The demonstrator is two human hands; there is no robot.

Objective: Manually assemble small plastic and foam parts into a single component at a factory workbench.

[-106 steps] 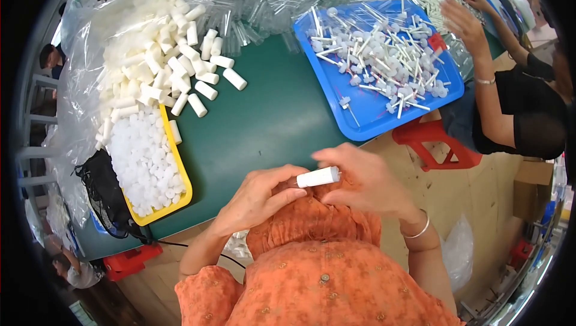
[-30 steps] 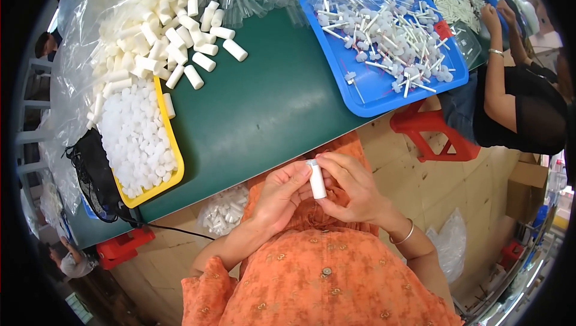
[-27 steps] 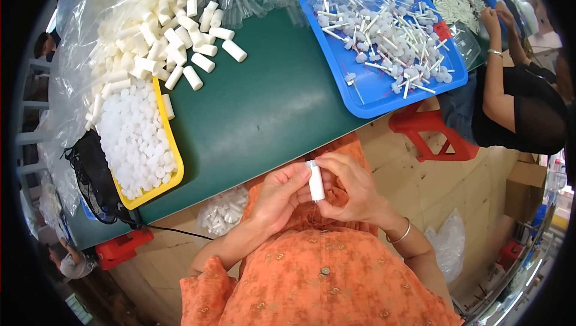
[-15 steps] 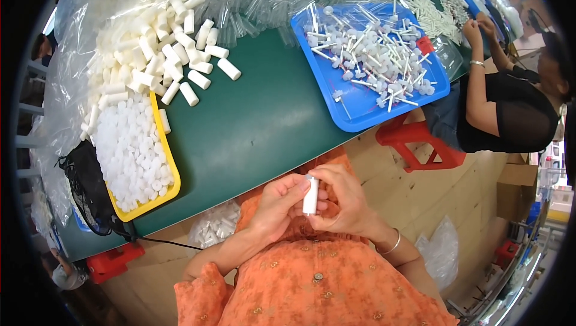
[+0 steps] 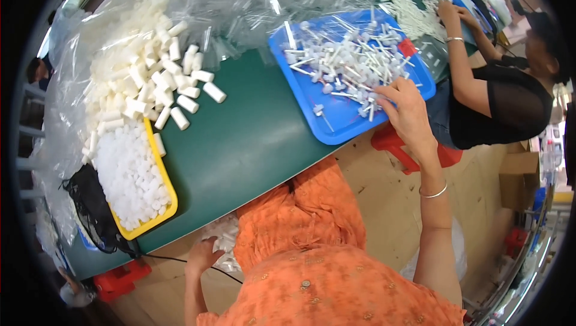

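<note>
Stems, white with little round heads, lie heaped in the blue tray at the far right of the green counter, and that is where my right hand reaches. I judge the tray sits there so that this hand can pick from it without crossing my body. My fingers are spread and curled down over the near corner of the heap, fingertips touching the stems; the grip looks loosely open, and I cannot tell whether a stem is already pinched beneath it.

My left hand is down below the counter edge, by my lap, at a clear bag of white pieces. Its fingers are bent against the bag, but whether they grip anything I cannot tell from here.

White tubes spill from a big plastic sheet at the far left, within reach of that hand, and a yellow tray just beside them holds small white caps. A black bag lies against the tray's near side.

Across the blue tray another person in black works over a further pile, hands well apart from mine.
</note>
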